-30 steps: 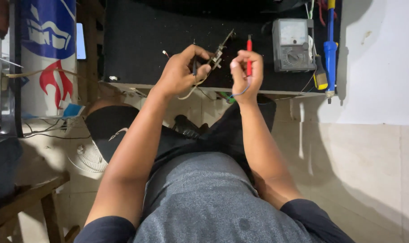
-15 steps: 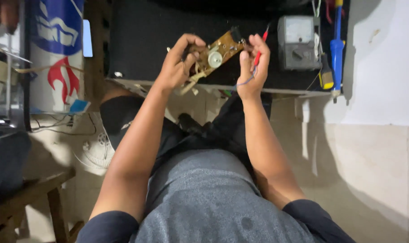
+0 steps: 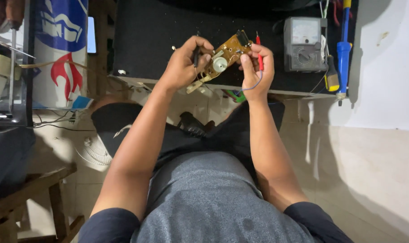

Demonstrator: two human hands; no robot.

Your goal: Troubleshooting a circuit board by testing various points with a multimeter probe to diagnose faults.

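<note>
A small brown circuit board (image 3: 226, 53) with a white round dial is held between both hands above a black work mat (image 3: 150, 40). My left hand (image 3: 185, 64) grips the board's lower left end and also holds a black probe upright between its fingers. My right hand (image 3: 257, 68) steadies the board's right side with thumb and finger and holds a red probe (image 3: 259, 50), whose blue lead loops below the hand. The board's flat face is turned toward me.
A grey analog meter (image 3: 304, 44) sits on the mat to the right, beside a blue-handled tool (image 3: 344, 49) and a yellow-and-black handled tool (image 3: 332, 76). A blue, white and red cylinder (image 3: 60, 49) stands at the left; a wooden stool (image 3: 29, 198) is at the lower left.
One second ago the board was edge-on between the hands. It has been turned so its flat face shows, and both hands have closed in on its ends.
</note>
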